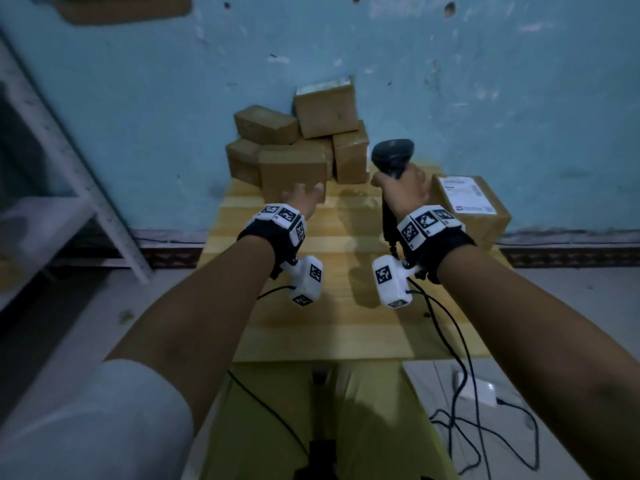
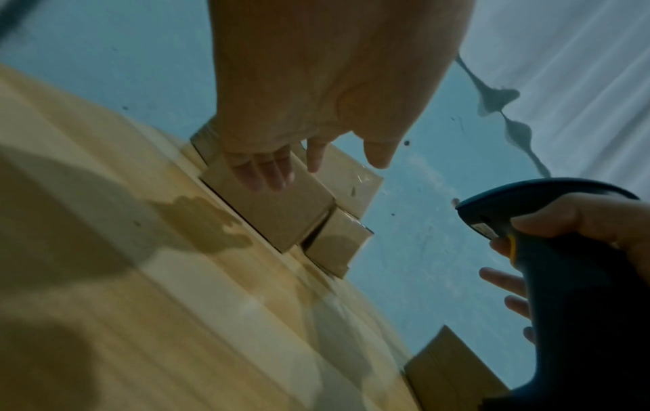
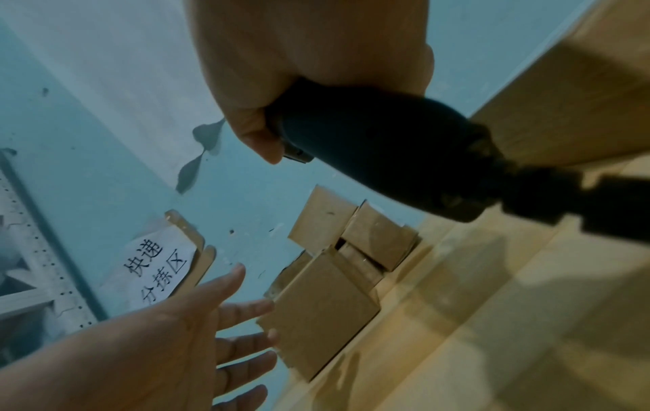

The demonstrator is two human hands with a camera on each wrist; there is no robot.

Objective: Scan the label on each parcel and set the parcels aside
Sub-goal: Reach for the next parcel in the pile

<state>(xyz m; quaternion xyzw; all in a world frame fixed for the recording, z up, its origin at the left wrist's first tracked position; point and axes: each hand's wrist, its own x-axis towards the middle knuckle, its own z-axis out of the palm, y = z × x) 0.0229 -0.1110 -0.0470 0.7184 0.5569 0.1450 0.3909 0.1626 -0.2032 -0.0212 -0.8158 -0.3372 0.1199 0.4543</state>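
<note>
Several brown cardboard parcels are piled (image 1: 311, 133) against the blue wall at the far end of the wooden table (image 1: 346, 323). The nearest one, a front parcel (image 1: 292, 173) (image 2: 274, 211) (image 3: 323, 311), stands at the pile's foot. My left hand (image 1: 304, 197) (image 2: 281, 164) (image 3: 197, 328) is open with spread fingers just in front of this parcel, fingertips at its face; I cannot tell whether they touch it. My right hand (image 1: 403, 192) (image 3: 281, 105) grips the handle of a black barcode scanner (image 1: 393, 157) (image 2: 548, 250) (image 3: 379, 155), held upright to the right of the pile.
One parcel with a white label (image 1: 467, 202) facing up lies apart at the table's right edge. A white metal shelf (image 1: 52, 150) stands at the left. Cables (image 1: 460, 393) trail over the table's near right edge to the floor. A paper sign (image 3: 158, 275) hangs on the wall.
</note>
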